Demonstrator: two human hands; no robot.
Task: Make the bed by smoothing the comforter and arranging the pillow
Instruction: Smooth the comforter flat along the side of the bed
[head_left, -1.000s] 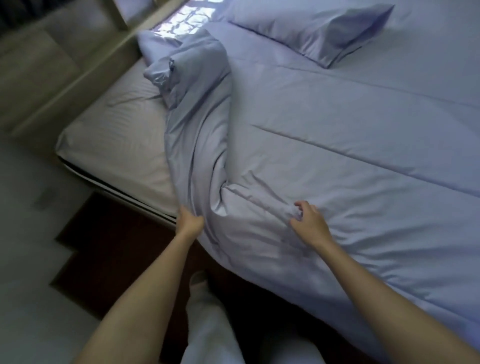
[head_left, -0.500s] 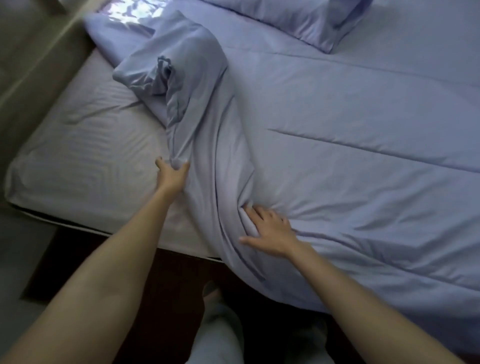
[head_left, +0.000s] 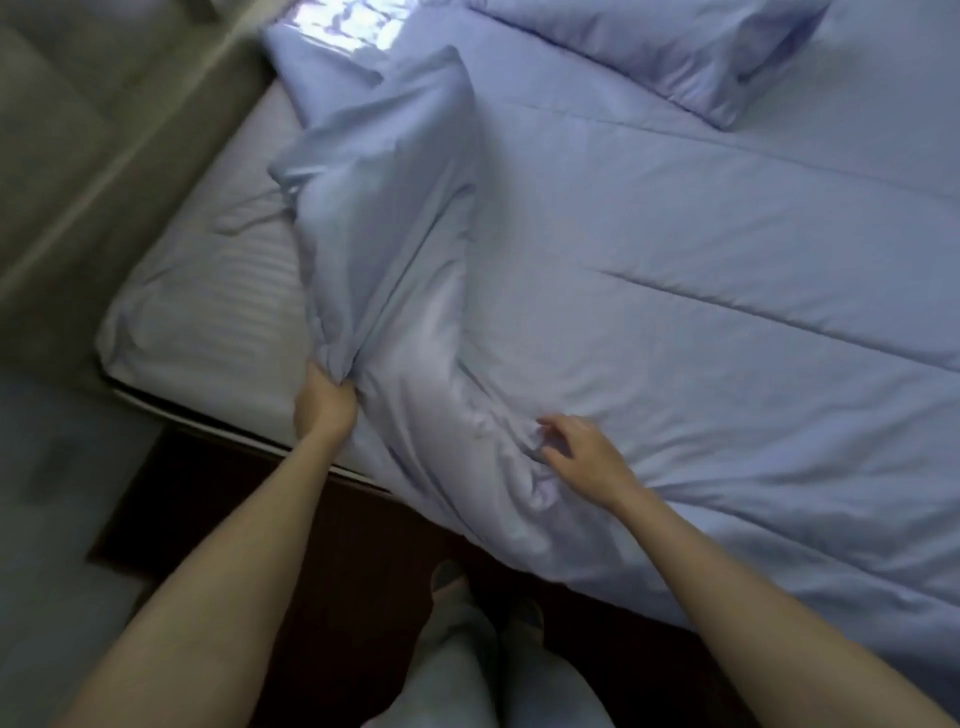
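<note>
Lilac comforter (head_left: 675, 338) folded back at left, pale sheet (head_left: 208, 312) bare beside; pillow (head_left: 665, 47) at far right. Left grip (head_left: 324, 402) tight on bunched edge, right grip (head_left: 576, 452) loose on creases. Pull edge outward over sheet, low and even; then sweep flat.

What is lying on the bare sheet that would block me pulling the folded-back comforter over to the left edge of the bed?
Nothing visible does. The left hand grips the bunched comforter, and the sheet between it and the bed's left edge shows only wrinkles, with no objects on it.
</note>
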